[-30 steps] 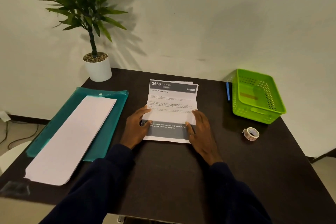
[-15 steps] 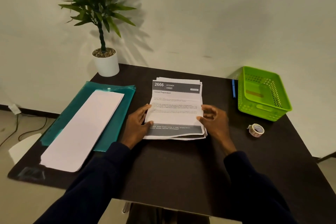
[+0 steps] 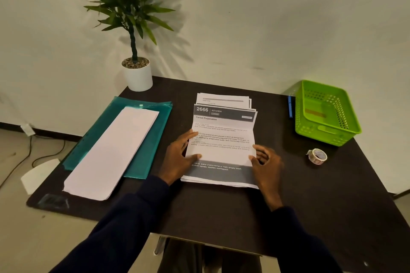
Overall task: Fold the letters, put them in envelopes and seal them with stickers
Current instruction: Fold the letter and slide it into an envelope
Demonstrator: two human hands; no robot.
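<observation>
The top letter (image 3: 221, 139) lies on a stack of sheets (image 3: 224, 98) at the centre of the dark worktop (image 3: 221, 213), its long axis running 12 to 6 o'clock, header at 12 and grey footer band toward the person at 6. The left hand (image 3: 179, 157) pinches the sheet's 9 o'clock edge, thumb on top, fingers tucked under. The right hand (image 3: 265, 162) sits at the 3 o'clock edge, fingers curled against the paper; whether it truly grips the sheet I cannot tell.

The step in hand looks like folding this letter. To do it well, separate only the top sheet from the stack, bring the near edge up toward 12 with both side edges aligned, then press the crease flat across the width.

The long white envelopes (image 3: 111, 153) lie on a teal folder (image 3: 153, 137) at 9 o'clock, slanted toward 1. The sticker roll (image 3: 317, 156) rests at 3 o'clock, just below the green basket (image 3: 326, 131)
</observation>
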